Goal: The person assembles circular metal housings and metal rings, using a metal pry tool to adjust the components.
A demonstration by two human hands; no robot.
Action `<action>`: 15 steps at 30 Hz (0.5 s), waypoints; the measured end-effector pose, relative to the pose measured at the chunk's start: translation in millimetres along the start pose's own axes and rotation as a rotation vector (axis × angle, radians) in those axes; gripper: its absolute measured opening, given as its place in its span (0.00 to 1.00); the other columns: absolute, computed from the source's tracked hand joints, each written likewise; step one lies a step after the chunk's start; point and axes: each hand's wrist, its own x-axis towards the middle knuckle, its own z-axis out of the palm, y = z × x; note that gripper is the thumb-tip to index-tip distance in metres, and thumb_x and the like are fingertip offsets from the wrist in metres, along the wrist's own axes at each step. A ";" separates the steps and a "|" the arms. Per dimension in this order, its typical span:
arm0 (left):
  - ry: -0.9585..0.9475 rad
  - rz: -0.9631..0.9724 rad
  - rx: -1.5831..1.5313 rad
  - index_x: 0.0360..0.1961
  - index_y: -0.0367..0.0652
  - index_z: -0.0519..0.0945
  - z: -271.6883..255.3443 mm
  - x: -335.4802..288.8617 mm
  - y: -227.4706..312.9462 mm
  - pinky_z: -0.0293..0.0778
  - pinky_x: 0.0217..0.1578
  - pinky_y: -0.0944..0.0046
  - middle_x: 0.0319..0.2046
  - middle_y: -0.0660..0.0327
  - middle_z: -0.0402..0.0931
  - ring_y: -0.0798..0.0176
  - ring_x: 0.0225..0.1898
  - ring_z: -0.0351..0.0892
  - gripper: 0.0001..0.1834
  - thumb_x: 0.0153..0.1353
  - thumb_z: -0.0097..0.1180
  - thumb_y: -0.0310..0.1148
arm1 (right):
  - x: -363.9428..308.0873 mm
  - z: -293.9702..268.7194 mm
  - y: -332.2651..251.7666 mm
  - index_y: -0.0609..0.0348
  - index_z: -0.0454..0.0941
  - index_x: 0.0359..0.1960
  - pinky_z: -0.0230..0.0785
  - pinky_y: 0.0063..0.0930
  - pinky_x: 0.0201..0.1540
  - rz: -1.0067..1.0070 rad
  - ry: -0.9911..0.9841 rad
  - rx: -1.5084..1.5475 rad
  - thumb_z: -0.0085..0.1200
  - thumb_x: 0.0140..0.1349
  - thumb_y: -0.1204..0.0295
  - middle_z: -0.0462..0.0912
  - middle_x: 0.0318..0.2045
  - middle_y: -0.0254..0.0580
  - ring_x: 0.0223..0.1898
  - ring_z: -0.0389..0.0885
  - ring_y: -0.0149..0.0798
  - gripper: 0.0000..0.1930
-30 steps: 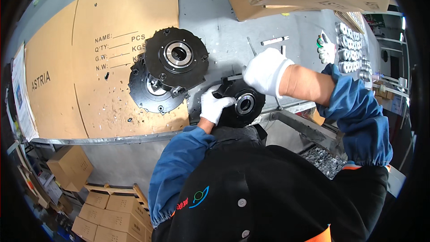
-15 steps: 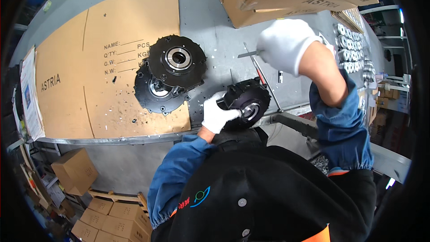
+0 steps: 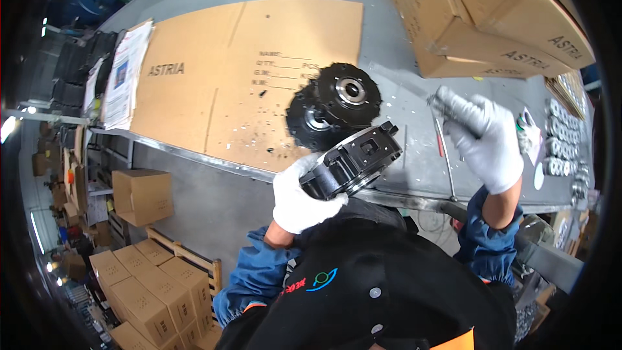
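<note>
The left hand [image 3: 299, 199] is clamped on a black round metal part [image 3: 353, 161], tilted above the surface [image 3: 414, 168] edge. It looks heavy, stiff and best gripped around its rim. The right hand [image 3: 484, 136] is closed on a thin tool [image 3: 439, 105].

Right hand [image 3: 483, 133] is closing around a thin tool, hiding most of it. Left hand [image 3: 299, 198] is covering the black housing's [image 3: 353, 159] near rim. Cardboard boxes [image 3: 492, 16] are running off the top edge.
</note>
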 end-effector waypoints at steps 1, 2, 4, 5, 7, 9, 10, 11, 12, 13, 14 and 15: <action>0.026 -0.064 -0.055 0.39 0.27 0.78 -8.9 -2.1 1.9 0.77 0.36 0.65 0.29 0.54 0.81 0.64 0.31 0.82 0.37 0.24 0.76 0.38 | -1.4 7.5 -6.3 0.52 0.79 0.49 0.69 0.33 0.28 -0.073 0.017 -0.033 0.58 0.45 0.80 0.77 0.23 0.43 0.23 0.76 0.44 0.25; 0.049 -0.127 -0.112 0.38 0.27 0.78 -17.4 -2.9 1.9 0.77 0.34 0.68 0.29 0.57 0.82 0.68 0.30 0.81 0.35 0.24 0.75 0.35 | -2.9 15.8 -13.0 0.49 0.78 0.51 0.69 0.33 0.26 -0.142 0.035 -0.068 0.59 0.47 0.78 0.75 0.22 0.41 0.22 0.76 0.43 0.25; 0.089 -0.150 -0.108 0.38 0.28 0.79 -32.4 -1.7 -1.1 0.76 0.32 0.71 0.27 0.61 0.81 0.74 0.27 0.78 0.32 0.26 0.73 0.33 | -7.3 32.3 -27.6 0.48 0.75 0.55 0.69 0.34 0.25 -0.201 0.033 -0.092 0.60 0.47 0.77 0.75 0.24 0.40 0.22 0.76 0.44 0.29; 0.095 -0.191 -0.089 0.38 0.29 0.79 -42.1 0.2 -3.7 0.76 0.33 0.71 0.27 0.61 0.81 0.74 0.27 0.78 0.32 0.26 0.73 0.33 | -8.7 41.0 -37.0 0.48 0.75 0.55 0.69 0.34 0.24 -0.194 0.034 -0.104 0.60 0.46 0.76 0.75 0.25 0.39 0.22 0.76 0.43 0.29; 0.112 -0.255 -0.070 0.40 0.30 0.80 -61.4 4.4 -12.5 0.76 0.34 0.71 0.27 0.61 0.81 0.75 0.27 0.76 0.32 0.27 0.71 0.32 | -10.1 57.7 -54.8 0.49 0.75 0.55 0.66 0.33 0.21 -0.218 0.024 -0.162 0.61 0.46 0.75 0.75 0.28 0.36 0.22 0.76 0.39 0.29; 0.130 -0.257 -0.029 0.40 0.30 0.79 -81.0 11.0 -24.8 0.76 0.34 0.71 0.27 0.61 0.81 0.75 0.27 0.77 0.32 0.27 0.71 0.32 | -5.7 76.3 -80.9 0.50 0.75 0.54 0.64 0.30 0.18 -0.242 -0.010 -0.205 0.60 0.47 0.74 0.74 0.28 0.33 0.22 0.75 0.37 0.27; 0.143 -0.264 0.006 0.40 0.30 0.79 -91.7 14.3 -32.3 0.76 0.34 0.71 0.27 0.61 0.81 0.74 0.27 0.77 0.32 0.27 0.71 0.32 | -0.4 85.1 -96.8 0.51 0.75 0.53 0.64 0.30 0.17 -0.243 -0.043 -0.246 0.59 0.48 0.74 0.74 0.28 0.32 0.22 0.75 0.37 0.26; 0.133 -0.252 0.044 0.40 0.29 0.79 -103.1 16.9 -43.3 0.76 0.34 0.71 0.27 0.60 0.81 0.73 0.28 0.77 0.33 0.27 0.71 0.34 | 7.2 92.5 -112.5 0.51 0.77 0.51 0.64 0.28 0.16 -0.241 -0.076 -0.268 0.57 0.49 0.73 0.73 0.25 0.32 0.21 0.75 0.35 0.23; 0.128 -0.246 0.042 0.40 0.29 0.79 -114.5 20.4 -52.9 0.76 0.34 0.71 0.27 0.60 0.81 0.73 0.28 0.77 0.33 0.27 0.71 0.34 | 12.3 102.5 -124.3 0.51 0.77 0.51 0.64 0.28 0.16 -0.236 -0.072 -0.272 0.57 0.49 0.73 0.73 0.25 0.32 0.21 0.75 0.35 0.23; 0.102 -0.248 0.049 0.40 0.29 0.79 -125.5 24.3 -62.1 0.77 0.35 0.70 0.28 0.59 0.81 0.72 0.28 0.79 0.33 0.27 0.71 0.34 | 15.9 114.4 -135.1 0.52 0.77 0.49 0.63 0.29 0.16 -0.225 -0.100 -0.280 0.57 0.49 0.72 0.72 0.24 0.32 0.19 0.74 0.35 0.22; 0.073 -0.251 0.055 0.40 0.30 0.79 -136.2 28.4 -71.6 0.77 0.36 0.70 0.28 0.57 0.81 0.70 0.29 0.80 0.33 0.27 0.70 0.35 | 19.7 126.2 -145.5 0.52 0.78 0.48 0.63 0.29 0.16 -0.212 -0.129 -0.288 0.56 0.49 0.72 0.71 0.22 0.32 0.18 0.73 0.34 0.21; 0.065 -0.247 0.049 0.40 0.30 0.79 -145.7 31.6 -80.6 0.77 0.36 0.70 0.28 0.57 0.81 0.70 0.29 0.80 0.33 0.27 0.70 0.35 | 23.1 135.7 -155.5 0.53 0.78 0.48 0.62 0.29 0.15 -0.232 -0.098 -0.328 0.55 0.48 0.72 0.70 0.20 0.32 0.15 0.71 0.33 0.21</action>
